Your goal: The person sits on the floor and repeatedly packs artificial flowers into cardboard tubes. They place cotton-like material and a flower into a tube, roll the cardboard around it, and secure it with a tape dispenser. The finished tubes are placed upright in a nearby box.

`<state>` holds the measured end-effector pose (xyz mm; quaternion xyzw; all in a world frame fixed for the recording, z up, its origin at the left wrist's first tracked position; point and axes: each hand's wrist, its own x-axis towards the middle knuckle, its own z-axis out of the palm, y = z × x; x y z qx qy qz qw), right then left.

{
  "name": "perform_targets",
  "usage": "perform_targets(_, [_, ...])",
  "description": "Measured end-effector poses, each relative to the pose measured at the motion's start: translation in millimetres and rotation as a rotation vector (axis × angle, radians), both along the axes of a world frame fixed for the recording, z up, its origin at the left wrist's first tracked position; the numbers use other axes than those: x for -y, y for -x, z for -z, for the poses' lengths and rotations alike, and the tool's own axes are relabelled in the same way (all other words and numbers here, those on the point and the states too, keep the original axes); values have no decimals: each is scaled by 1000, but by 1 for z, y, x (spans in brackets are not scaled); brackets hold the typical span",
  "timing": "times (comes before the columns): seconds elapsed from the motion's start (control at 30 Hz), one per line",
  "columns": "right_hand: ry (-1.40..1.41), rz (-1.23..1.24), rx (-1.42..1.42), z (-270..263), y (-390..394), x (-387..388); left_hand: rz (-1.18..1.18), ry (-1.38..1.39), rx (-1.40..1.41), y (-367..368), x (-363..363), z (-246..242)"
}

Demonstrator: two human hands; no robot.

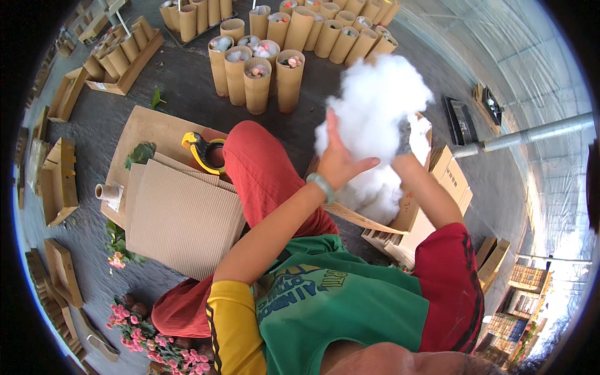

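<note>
My left hand (341, 157) lies against the near left side of a big tuft of white fibre stuffing (375, 103), thumb and fingers apart. My right hand (404, 140) is mostly hidden behind the fluff at its right; only the wrist and a blurred part show, so its grip is unclear. Below the tuft an open cardboard box (370, 221) holds more white stuffing. Across my knee to the left lies a stack of corrugated cardboard sheets (183, 215). Beyond the stack, a yellow and black tape dispenser (204, 152) rests on a flat cardboard piece (140, 126).
Upright cardboard tubes (257, 91) with pink flowers and white stuffing stand ahead on dark ground sheeting. Potted pink flowers (140, 335) are at lower left. Folded cartons (452, 180) stand right of the box, near a metal pole (529, 136). Shallow cardboard trays (58, 187) line the left.
</note>
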<state>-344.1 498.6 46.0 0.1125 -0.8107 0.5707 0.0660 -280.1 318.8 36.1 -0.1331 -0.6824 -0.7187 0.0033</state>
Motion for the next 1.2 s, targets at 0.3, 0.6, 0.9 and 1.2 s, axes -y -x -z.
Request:
perform_targets(0.3, [40,202,-178,-78,59,-54,447,612,-294,11,-57,76])
perform_targets(0.6, [-97,-415,-639,-22,44,166,181,638,-408,-93,38,47])
perform_targets(0.9, [-1026,-1521,-635,83,-104,394,-1044,839,-50,-246,230,59])
perform_targets(1.2, [-885,-1225,-630,129,-120,412,-771,1280,539,-222,305,164])
